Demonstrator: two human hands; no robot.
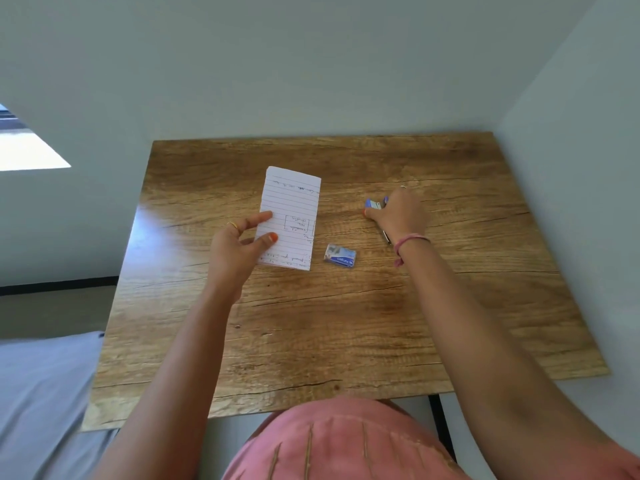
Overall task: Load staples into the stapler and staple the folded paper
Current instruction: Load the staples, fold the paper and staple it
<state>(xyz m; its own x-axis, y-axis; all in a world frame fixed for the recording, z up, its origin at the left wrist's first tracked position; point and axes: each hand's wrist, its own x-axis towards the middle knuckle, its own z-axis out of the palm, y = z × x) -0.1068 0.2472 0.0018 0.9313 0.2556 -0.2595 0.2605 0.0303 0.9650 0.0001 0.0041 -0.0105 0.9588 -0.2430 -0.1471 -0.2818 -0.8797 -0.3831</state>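
A folded sheet of lined paper (291, 216) with handwriting lies on the wooden table (311, 323), left of centre. My left hand (239, 247) pinches its near left edge between thumb and fingers. To the right, my right hand (398, 213) curls over a small blue stapler (372, 204); only its blue tip and a metal end near my wrist show. A small blue and white staple box (340, 255) sits on the table between my two hands, untouched.
The table stands in a corner, with pale walls behind it and on the right. A grey cushion or bed (41, 393) lies at the lower left. My pink clothing (346, 445) fills the bottom edge.
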